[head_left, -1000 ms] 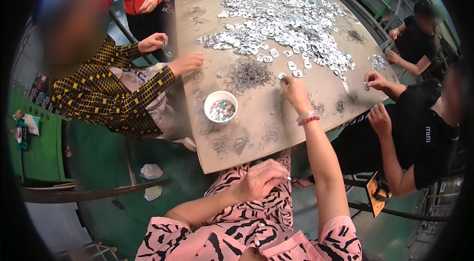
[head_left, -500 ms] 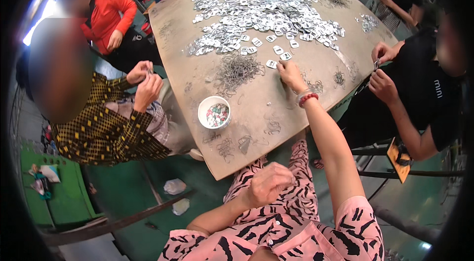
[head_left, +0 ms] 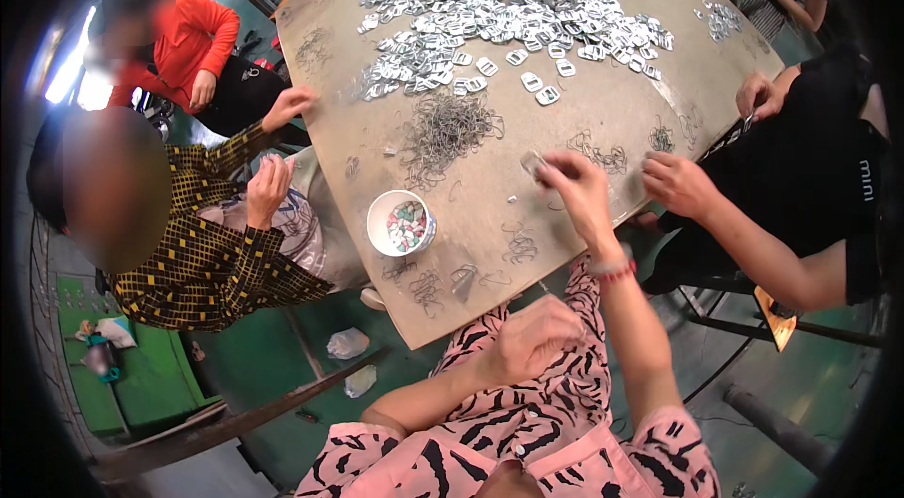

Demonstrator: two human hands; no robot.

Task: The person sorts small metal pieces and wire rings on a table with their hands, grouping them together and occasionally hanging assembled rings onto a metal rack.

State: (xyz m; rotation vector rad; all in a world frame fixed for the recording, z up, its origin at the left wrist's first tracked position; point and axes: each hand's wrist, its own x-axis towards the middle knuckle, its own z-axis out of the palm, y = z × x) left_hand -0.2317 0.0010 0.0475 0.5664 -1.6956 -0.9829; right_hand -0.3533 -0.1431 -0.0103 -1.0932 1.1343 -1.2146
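Observation:
Over the table my right hand pinches a flat silver metal buckle between thumb and fingers, slightly blurred. My left hand is held low by my lap, fingers curled together; whatever may be inside them is hidden. Beyond my right hand, two loose buckles lie apart from a wide pile of buckles, each with a slot. A tangled heap of thin bent wire hooks lies left of my right hand. Near the table's front corner stands a white tub holding small red, green and white pieces.
The brown tabletop carries smaller scatters of wire hooks. A co-worker in black sits close on my right, hands at the table edge. One in a yellow-checked black top sits on the left. Others work around the far sides.
My right hand has drawn back toward me from the loose buckles, carrying one. My left hand stays near my lap. The left co-worker's hand has reached to the table edge.

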